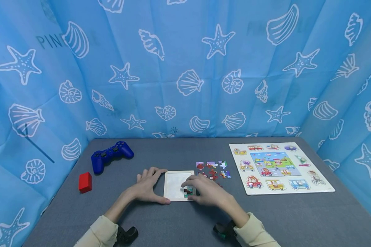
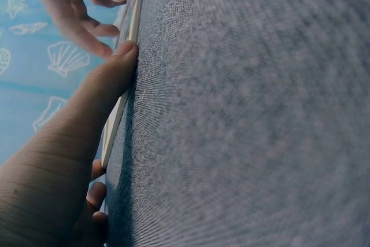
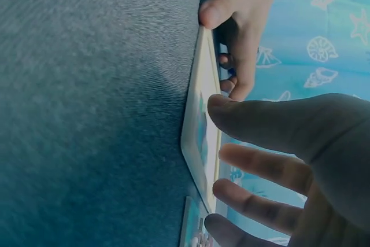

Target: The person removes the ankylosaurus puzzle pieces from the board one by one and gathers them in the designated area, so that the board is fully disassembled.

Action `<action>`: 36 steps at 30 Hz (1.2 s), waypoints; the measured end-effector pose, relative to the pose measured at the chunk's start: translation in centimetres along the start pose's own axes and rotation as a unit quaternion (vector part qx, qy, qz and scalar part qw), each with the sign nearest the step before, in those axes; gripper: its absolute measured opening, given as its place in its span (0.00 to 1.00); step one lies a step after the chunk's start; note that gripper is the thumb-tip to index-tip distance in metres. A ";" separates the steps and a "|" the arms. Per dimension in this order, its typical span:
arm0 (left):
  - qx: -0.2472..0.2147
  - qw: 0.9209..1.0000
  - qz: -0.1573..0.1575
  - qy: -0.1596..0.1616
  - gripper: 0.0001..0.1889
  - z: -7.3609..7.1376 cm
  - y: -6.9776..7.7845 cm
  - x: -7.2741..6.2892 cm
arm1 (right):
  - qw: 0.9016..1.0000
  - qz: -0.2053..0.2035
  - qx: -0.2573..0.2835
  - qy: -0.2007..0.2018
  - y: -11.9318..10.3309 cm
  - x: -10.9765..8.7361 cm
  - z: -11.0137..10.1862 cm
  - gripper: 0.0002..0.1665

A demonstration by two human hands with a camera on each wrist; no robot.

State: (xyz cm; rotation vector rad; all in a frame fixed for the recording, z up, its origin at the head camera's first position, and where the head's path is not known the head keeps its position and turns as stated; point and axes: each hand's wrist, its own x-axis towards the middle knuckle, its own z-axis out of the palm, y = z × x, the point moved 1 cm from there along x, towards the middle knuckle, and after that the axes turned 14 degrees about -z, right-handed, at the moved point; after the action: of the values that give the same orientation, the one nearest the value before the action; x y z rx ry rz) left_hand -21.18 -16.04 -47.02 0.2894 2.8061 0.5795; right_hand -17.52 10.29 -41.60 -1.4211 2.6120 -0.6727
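Observation:
A shallow square puzzle tray (image 1: 174, 185) with a pale wooden rim lies flat on the table. My left hand (image 1: 148, 187) grips its left side, thumb (image 2: 118, 67) at the near corner and index finger at the far corner. Inside the tray, at the near right corner, sit dark and teal jigsaw pieces (image 1: 188, 192). My right hand (image 1: 208, 192) hovers over that corner, thumb and fingers spread apart with nothing visible between them in the right wrist view. Beyond the right hand lie several loose jigsaw pieces (image 1: 212, 165), some partly hidden by it.
To the right lies a large white picture board (image 1: 239, 164) with vehicles on it. A blue game controller (image 1: 111, 156) and a red block (image 1: 85, 182) are at the left of the grey table (image 1: 173, 223). A blue shell-patterned curtain (image 1: 173, 68) encloses the back and sides.

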 end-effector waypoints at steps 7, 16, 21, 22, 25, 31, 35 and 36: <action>-0.006 1.000 0.011 0.011 0.61 0.0 0.0 -0.2 | 1.000 0.005 -0.008 -0.012 0.1 -0.1 0.3 0.21; -0.007 1.000 0.007 0.011 0.60 0.1 0.0 -0.2 | 1.000 0.002 -0.017 -0.023 0.0 0.1 0.3 0.21; -0.009 1.000 0.008 0.012 0.60 0.0 0.1 -0.2 | 0.999 -0.005 -0.018 -0.028 0.0 0.1 0.2 0.21; -0.010 1.000 0.011 0.013 0.60 0.0 0.1 -0.3 | 0.999 -0.006 -0.018 -0.028 -0.1 0.0 0.2 0.20; -0.008 1.000 0.011 0.010 0.59 -0.1 0.1 -0.3 | 0.999 -0.006 -0.018 -0.027 -0.1 0.1 0.2 0.20; -0.001 1.000 -0.003 -0.004 0.59 -0.4 0.4 -0.3 | 1.000 0.001 -0.010 -0.023 -0.1 0.4 0.3 0.20; 0.005 1.000 -0.012 -0.011 0.59 -0.4 0.5 -0.3 | 1.000 -0.005 0.010 -0.015 0.0 0.5 0.3 0.18; 0.004 1.000 -0.013 -0.012 0.59 -0.5 0.5 -0.3 | 1.000 -0.005 0.014 -0.015 0.0 0.5 0.3 0.18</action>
State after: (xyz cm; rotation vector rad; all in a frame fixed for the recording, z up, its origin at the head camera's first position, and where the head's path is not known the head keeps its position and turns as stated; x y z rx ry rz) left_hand -20.96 -15.80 -46.34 0.2593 2.7854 0.5540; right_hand -17.68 9.81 -41.82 -1.4270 2.5635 -0.6807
